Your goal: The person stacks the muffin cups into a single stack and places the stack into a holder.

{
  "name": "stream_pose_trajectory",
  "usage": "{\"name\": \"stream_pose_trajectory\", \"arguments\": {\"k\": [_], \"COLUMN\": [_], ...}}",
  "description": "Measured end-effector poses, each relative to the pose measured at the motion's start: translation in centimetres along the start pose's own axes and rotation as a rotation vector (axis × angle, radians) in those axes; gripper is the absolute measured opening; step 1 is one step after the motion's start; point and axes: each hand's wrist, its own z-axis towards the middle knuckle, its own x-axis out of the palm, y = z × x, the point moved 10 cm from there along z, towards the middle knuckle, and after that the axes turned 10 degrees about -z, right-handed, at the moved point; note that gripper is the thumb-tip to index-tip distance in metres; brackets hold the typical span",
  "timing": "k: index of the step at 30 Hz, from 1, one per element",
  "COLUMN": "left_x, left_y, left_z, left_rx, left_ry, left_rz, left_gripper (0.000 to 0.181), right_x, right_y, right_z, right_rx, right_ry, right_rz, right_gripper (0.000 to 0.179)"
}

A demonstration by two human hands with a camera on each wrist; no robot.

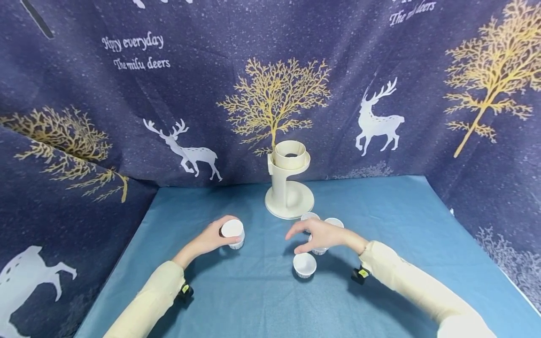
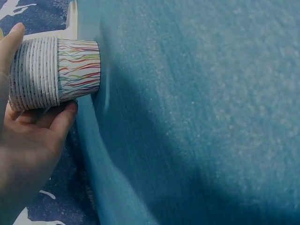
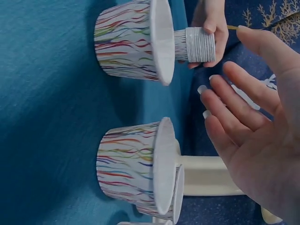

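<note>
My left hand grips a nested stack of white paper baking cups. In the left wrist view the thumb and fingers wrap the ridged rims of the stack; the lowest cup shows coloured wavy lines. Whether its base touches the table cannot be told. My right hand hovers over several single cups, fingers apart and holding nothing. One cup stands upright just in front of it; another is partly hidden below the palm. Two more, a cup and a cup, stand behind that hand.
A cream stand with a round base and a ring-shaped holder on top stands at the back centre. Blue cloth covers the table. A dark curtain printed with deer and trees hangs behind and at both sides.
</note>
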Motion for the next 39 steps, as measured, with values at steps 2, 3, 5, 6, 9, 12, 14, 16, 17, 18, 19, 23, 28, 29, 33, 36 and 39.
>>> {"name": "stream_pose_trajectory", "arguments": {"k": [2, 3, 5, 6, 9, 12, 14, 16, 17, 18, 19, 23, 28, 29, 33, 36, 39], "left_x": [0.0, 0.0, -0.1, -0.1, -0.1, 0.0, 0.0, 0.0, 0.1, 0.1, 0.1, 0.1, 0.0, 0.0, 0.1, 0.2, 0.2], "left_y": [0.1, 0.0, 0.0, -0.1, -0.4, -0.4, -0.5, -0.4, -0.4, -0.4, -0.4, -0.2, -0.3, -0.3, -0.3, -0.3, -0.5], "left_z": [-0.1, -0.1, -0.1, -0.1, -0.1, -0.1, 0.0, -0.1, 0.0, -0.1, -0.1, -0.1, -0.2, -0.1, -0.2, -0.2, -0.2], "left_rx": [-0.005, -0.002, 0.0, 0.003, 0.017, 0.015, 0.017, 0.014, 0.012, 0.013, 0.01, -0.003, -0.003, -0.001, -0.009, -0.011, 0.005], "left_ry": [0.002, 0.002, 0.001, 0.0, -0.001, -0.004, -0.009, -0.018, -0.02, -0.021, -0.023, -0.019, -0.016, -0.015, -0.007, -0.004, -0.005], "left_rz": [-0.007, -0.009, -0.015, -0.016, -0.004, 0.003, 0.004, -0.001, -0.003, -0.002, -0.004, 0.011, 0.001, -0.003, -0.011, -0.011, -0.013], "left_gripper": [0.056, 0.056, 0.056, 0.056, 0.055, 0.055, 0.054, 0.054, 0.054, 0.054, 0.054, 0.055, 0.056, 0.056, 0.059, 0.059, 0.057], "right_x": [0.1, 0.2, 0.4, 0.5, 1.0, 1.4, 1.7, 1.9, 2.0, 2.1, 2.2, 2.5, 2.7, 2.7, 2.8, 2.9, 3.0], "right_y": [0.1, 0.1, 0.1, 0.2, 0.4, 0.8, 0.8, 0.8, 0.8, 0.7, 0.7, 0.9, 1.1, 1.1, 0.9, 0.8, 0.7], "right_z": [-0.1, -0.2, -0.3, -0.3, -0.6, -0.9, -1.0, -1.2, -1.3, -1.3, -1.4, -1.7, -1.9, -2.0, -2.1, -2.3, -2.5], "right_rx": [-0.001, 0.006, 0.015, 0.014, -0.002, -0.034, -0.033, -0.029, -0.029, -0.026, -0.025, -0.041, -0.052, -0.049, -0.038, -0.036, -0.034], "right_ry": [0.007, 0.012, 0.027, 0.037, 0.068, 0.094, 0.113, 0.128, 0.134, 0.14, 0.145, 0.157, 0.169, 0.171, 0.17, 0.164, 0.166], "right_rz": [-0.022, -0.037, -0.063, -0.08, -0.14, -0.185, -0.202, -0.213, -0.218, -0.225, -0.238, -0.305, -0.368, -0.371, -0.374, -0.383, -0.382], "right_gripper": [0.043, 0.042, 0.043, 0.044, 0.05, 0.059, 0.064, 0.069, 0.07, 0.071, 0.072, 0.072, 0.071, 0.07, 0.069, 0.069, 0.07]}}
